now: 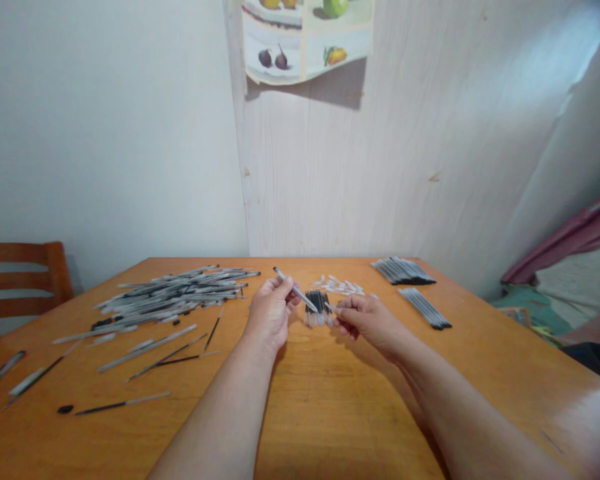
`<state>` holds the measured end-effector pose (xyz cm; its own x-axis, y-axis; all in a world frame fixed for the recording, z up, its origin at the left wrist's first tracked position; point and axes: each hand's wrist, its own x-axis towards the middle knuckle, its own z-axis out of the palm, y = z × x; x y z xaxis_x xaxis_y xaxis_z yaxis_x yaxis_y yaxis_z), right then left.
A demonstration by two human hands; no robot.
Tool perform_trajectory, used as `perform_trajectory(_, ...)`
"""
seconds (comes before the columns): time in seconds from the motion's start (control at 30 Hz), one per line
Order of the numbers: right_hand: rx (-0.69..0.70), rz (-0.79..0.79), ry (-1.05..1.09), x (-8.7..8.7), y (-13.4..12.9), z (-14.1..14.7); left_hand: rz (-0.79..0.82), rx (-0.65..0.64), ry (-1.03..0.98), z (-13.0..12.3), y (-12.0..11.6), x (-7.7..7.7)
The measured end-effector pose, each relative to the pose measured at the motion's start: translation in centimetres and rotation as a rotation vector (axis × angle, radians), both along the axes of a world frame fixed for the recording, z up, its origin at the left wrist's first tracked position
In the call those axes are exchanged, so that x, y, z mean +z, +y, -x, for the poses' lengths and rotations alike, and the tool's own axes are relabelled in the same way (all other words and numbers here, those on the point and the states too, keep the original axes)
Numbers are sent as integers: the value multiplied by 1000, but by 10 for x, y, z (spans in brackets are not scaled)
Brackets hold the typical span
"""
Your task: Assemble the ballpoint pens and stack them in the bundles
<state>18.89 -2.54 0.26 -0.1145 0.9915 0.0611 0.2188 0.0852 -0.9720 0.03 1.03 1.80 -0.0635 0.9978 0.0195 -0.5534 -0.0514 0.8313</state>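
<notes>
In the middle of the view my left hand (275,307) is closed on a clear pen barrel (296,289) with a dark end at upper left; its other end points down toward my right hand. My right hand (357,315) pinches a small pale tip (329,307) near the barrel's lower end, apart from it. Between and behind the hands a row of dark refills (318,301) with clear ends lies on the table. Small white pieces (343,287) are scattered just behind that row.
A large pile of clear pens (175,293) covers the table's left back. Loose refills (180,359) and a black cap (65,409) lie nearer. Two bundles, one farther (403,271) and one nearer (424,308), lie at right. A wooden chair (20,257) stands left of the wooden table (325,413).
</notes>
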Motion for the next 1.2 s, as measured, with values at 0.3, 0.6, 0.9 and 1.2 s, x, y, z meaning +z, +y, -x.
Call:
perform_trajectory(0.3,58,76,29,-3,-9,17,-11,24,-15,-1,3,-3)
perform_trajectory(0.6,60,56,36,-4,-7,19,-4,31,-12,-3,4,-5)
perform_trajectory(0.9,60,74,72,0,-11,21,-6,37,29,-5,3,-6)
perform_trajectory(1.2,47,77,118,-5,-7,21,-27,13,54,-11,1,-9)
